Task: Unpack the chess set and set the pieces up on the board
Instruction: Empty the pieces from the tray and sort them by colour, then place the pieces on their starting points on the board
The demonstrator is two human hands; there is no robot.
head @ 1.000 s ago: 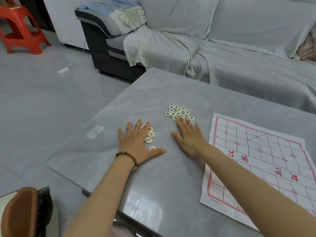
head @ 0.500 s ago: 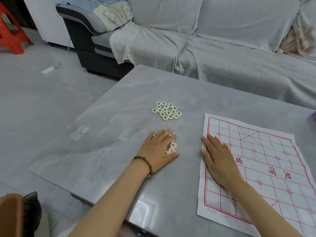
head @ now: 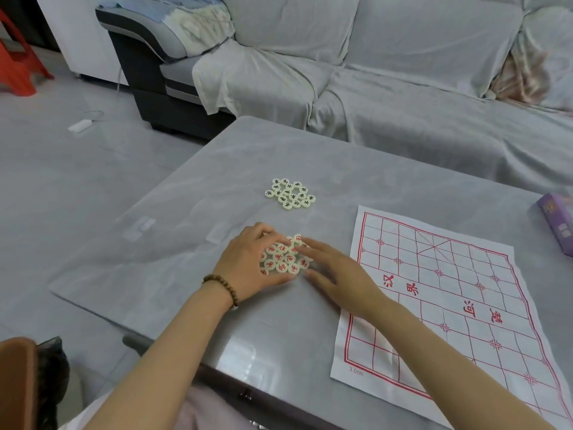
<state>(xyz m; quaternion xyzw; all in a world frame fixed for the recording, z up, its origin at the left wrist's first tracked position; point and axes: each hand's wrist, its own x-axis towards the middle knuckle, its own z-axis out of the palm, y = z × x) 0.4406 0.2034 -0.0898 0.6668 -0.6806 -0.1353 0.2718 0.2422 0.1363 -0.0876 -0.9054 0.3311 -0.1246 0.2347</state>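
Head view, the only one. On grey table (head: 310,156): 2 piles of round cream discs, 1 board (head: 465,290), 1 box (head: 558,225).

Toward far side: black-marked pile (head: 290,193), approx 16 discs counted, all flat, face up, packed edge to edge, well apart from both hands.

Nearer: red-marked pile (head: 286,259), between the 2 hands and just left of board. Approx 12 discs showing, rest hidden under fingers, so no full count.

Left hand (head: 248,262): fingers loosely bent, cupped against far and left side of red-marked pile, thumb along its near edge. Touching discs, none lifted. 1 brown bead bracelet (head: 221,285) on that wrist.

Right hand (head: 338,274): flat, fingers straight and a bit spread, tips against right side of same pile, nothing gripped.

Board: paper sheet w/ red grid and red characters, flat at right of table, wrinkled, right forearm across its near-left part.

Box: purple, beyond board at right frame edge, partly cut off.

Behind table: 1 sofa (head: 403,88) under grey cover. Far left on floor: 1 red stool (head: 15,57).
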